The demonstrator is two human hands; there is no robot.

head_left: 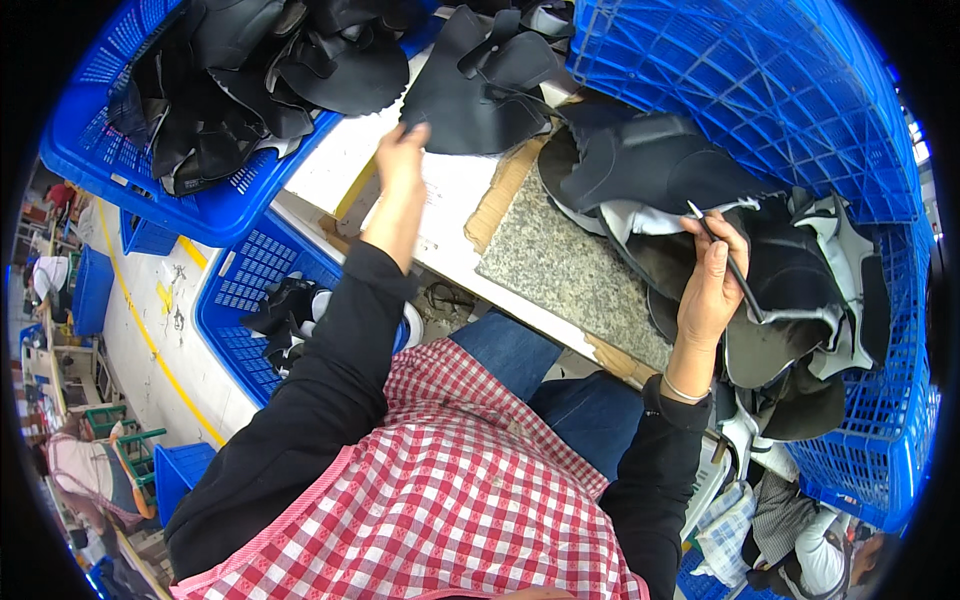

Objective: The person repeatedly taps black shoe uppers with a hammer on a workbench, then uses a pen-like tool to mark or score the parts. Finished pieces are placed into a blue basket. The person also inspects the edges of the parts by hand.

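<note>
My right hand [712,280] is closed around a thin black pen-like tool [738,272], whose pale pointed end sticks up past the fingers. Behind and beside that hand lies a pile of black shoe uppers [650,165] with white and grey linings. At the edge of a flat black shoe upper [465,110] on the table is my left hand [402,165]. Its fingers are blurred, and I cannot tell whether they grip the piece or only touch it.
A speckled stone slab [565,270] is set on the white table [440,215] before me. A blue crate [225,205] full of black pieces stands at the far left, another blue crate [235,300] below it. A tall blue crate [740,70] walls in the right.
</note>
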